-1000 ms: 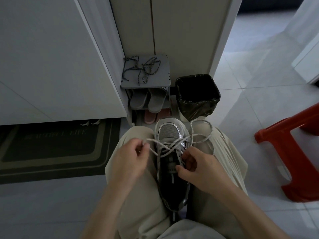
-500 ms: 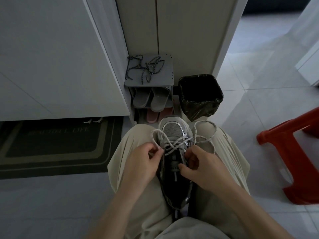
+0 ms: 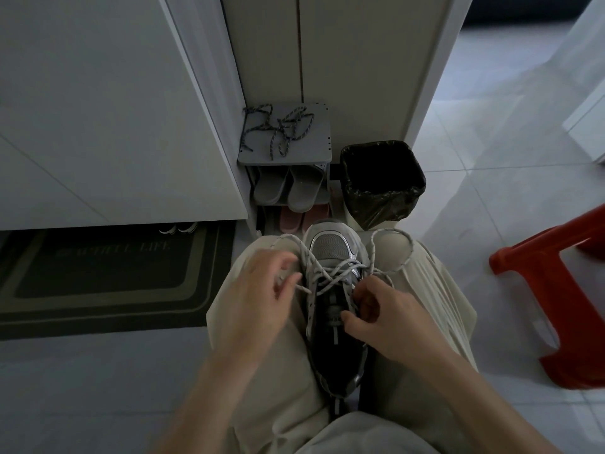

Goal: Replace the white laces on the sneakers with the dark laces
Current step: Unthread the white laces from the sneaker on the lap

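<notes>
Crisscrossing grey sneaker (image 3: 330,248): loose white lace (image 3: 331,274) (seemingly speckled)

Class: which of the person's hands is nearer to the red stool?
Right. The right hand, at the sneaker's right side, lies towards the red stool; the left hand is across the sneaker, farther away.

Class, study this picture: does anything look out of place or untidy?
The dark laces lie tangled on top of the shoe rack, not in a shoe. The sneaker has its white lace half undone, with loops hanging loose on both sides.
</notes>
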Demonstrator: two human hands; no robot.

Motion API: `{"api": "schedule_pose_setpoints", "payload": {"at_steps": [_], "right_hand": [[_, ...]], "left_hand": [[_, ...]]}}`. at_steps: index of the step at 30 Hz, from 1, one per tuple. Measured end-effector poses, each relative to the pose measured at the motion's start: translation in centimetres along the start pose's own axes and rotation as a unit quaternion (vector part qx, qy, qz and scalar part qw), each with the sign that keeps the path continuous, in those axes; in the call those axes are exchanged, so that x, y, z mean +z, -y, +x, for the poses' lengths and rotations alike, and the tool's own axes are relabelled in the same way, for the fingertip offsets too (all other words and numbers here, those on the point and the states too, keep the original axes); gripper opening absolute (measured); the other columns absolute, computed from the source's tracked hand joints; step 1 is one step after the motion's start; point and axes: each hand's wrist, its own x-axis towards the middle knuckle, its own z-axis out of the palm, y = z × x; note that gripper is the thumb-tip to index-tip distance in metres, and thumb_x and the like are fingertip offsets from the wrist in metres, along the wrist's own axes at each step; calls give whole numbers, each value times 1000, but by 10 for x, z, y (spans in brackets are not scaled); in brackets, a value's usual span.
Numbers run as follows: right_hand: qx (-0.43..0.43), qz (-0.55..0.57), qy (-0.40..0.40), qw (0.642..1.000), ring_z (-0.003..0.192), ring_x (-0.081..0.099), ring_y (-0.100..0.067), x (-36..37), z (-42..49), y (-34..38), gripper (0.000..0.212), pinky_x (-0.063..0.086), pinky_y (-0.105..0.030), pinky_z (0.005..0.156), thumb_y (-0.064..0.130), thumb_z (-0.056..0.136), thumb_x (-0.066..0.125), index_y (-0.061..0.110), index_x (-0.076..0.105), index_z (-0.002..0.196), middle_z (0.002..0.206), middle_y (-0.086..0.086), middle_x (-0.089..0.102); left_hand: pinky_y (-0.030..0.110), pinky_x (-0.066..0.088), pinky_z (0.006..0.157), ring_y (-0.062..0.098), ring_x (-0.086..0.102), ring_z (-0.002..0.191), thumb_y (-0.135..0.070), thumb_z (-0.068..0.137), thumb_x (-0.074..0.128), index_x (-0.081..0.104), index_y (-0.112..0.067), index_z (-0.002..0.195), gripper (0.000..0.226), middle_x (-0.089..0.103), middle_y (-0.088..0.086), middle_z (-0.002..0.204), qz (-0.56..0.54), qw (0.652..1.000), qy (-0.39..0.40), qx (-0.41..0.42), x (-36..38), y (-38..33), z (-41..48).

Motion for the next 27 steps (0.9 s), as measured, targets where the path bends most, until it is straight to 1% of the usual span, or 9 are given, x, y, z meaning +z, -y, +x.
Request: {"api": "schedule_pose_setpoints", "payload": {"at_steps": [2, 4, 8, 12, 15, 19, 21, 23, 27], "right_hand": [[0, -7, 0, 1000, 67, 53, -7, 0, 0, 0, 30, 45, -26, 59, 52, 75, 62, 29, 49, 90, 72, 11, 56], [0, -4, -2, 1000, 66, 53, -6, 0, 0, 0, 30, 44, -26, 59, 52, 75, 63, 29, 49, 88, 71, 11, 56], [2, 5, -1, 1000, 67, 54, -9, 0, -1, -1, 30, 46, -28, 60, 52, 74, 63, 30, 49, 89, 71, 10, 56], [1, 23, -5, 1000, 65, 54, -8, 0, -1, -1, 29, 47, -28, 60, 52, 73, 63, 30, 50, 87, 71, 10, 58], [1, 16, -4, 1000, 64, 54, -8, -1, -2, 0, 29, 44, -25, 58, 51, 75, 63, 29, 50, 89, 71, 9, 58], [-2, 1, 1, 1000, 64, 54, -6, -1, -1, 3, 31, 42, -22, 56, 51, 76, 63, 28, 50, 92, 72, 10, 57], [2, 4, 1, 1000, 65, 54, -5, -1, -1, 3, 30, 44, -23, 57, 51, 76, 64, 30, 50, 92, 73, 11, 58], [3, 9, -3, 1000, 64, 54, -5, 0, -1, 3, 29, 45, -24, 57, 51, 74, 64, 31, 49, 89, 71, 10, 57], [7, 24, -12, 1000, 65, 55, -8, 0, -2, 0, 29, 48, -29, 60, 50, 72, 65, 30, 50, 85, 70, 9, 59]], "left_hand": [[9, 40, 72, 0, 53, 83, -20, 86, 63, 61, -26, 105, 20, 57, -13, 102, 16, 994, 81, 73, 10, -1, -5], [15, 43, 79, 5, 54, 93, -14, 87, 59, 64, -23, 106, 22, 60, -10, 103, 0, 991, 115, 73, 18, -1, -10], [14, 35, 69, 10, 55, 78, -11, 86, 61, 65, -19, 89, 10, 60, -7, 83, 3, 995, 96, 38, 21, 4, -7], [24, 45, 66, 12, 55, 74, -11, 89, 56, 62, -20, 87, 10, 55, -7, 81, 29, 999, 19, -2, -1, 23, 3], [16, 42, 66, 8, 55, 79, -15, 89, 55, 63, -19, 92, 10, 56, -7, 91, 69, 997, 1, -46, -20, 35, 12], [22, 50, 74, 5, 57, 88, -26, 88, 60, 62, -27, 111, 24, 52, -10, 120, 95, 991, 97, -3, -12, 23, 2], [21, 47, 73, 8, 58, 92, -25, 86, 62, 63, -28, 113, 27, 57, -13, 114, 65, 989, 127, 40, -1, 9, -6], [21, 43, 70, 10, 58, 88, -22, 86, 60, 65, -26, 104, 19, 61, -12, 98, 50, 988, 133, 55, 9, 1, -10], [22, 43, 64, 10, 56, 75, -23, 87, 61, 66, -26, 88, 5, 61, -10, 82, 58, 994, 89, 40, 8, 13, -5]]}}
